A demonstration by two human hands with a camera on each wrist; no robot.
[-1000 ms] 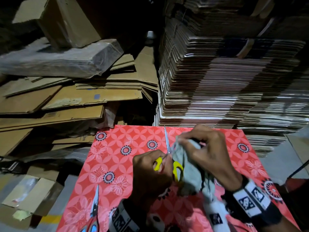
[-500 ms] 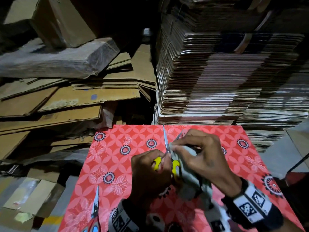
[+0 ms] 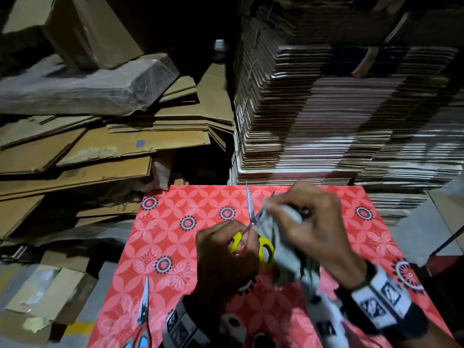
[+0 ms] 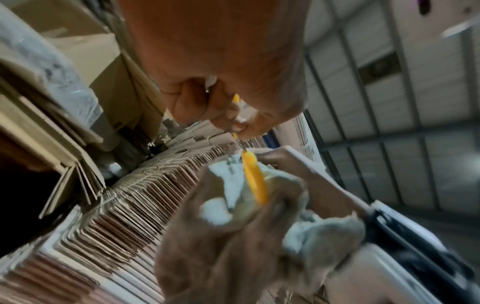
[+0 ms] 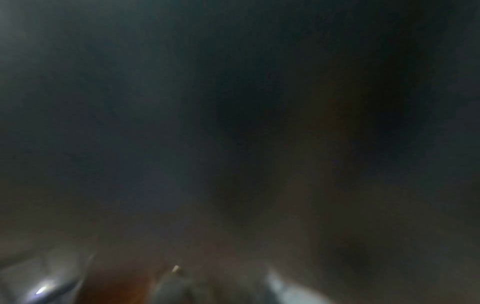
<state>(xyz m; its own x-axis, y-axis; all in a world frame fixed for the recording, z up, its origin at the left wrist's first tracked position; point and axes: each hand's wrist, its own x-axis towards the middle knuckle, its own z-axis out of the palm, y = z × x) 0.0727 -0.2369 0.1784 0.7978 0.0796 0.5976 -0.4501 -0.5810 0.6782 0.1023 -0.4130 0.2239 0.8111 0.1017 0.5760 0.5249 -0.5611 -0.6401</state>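
In the head view my left hand (image 3: 226,254) grips the yellow handles of a pair of scissors (image 3: 266,247) above a red patterned mat (image 3: 175,222). The blades point away from me and stand slightly apart. My right hand (image 3: 308,222) pinches a grey cloth (image 3: 286,257) around the right blade, hiding most of it. The cloth's loose end hangs toward my right wrist. The left wrist view shows the yellow handle (image 4: 254,181) against the cloth (image 4: 228,179). The right wrist view is dark and blurred.
A second pair of scissors (image 3: 143,310) with blue and red handles lies on the mat at the near left. Tall stacks of flattened cartons (image 3: 326,109) rise behind the mat. Loose cardboard sheets (image 3: 100,146) pile up at the left.
The scissor blades have come slightly apart, and the tip of the second blade now shows beside the cloth. My right hand has shifted a little along that blade with the cloth.
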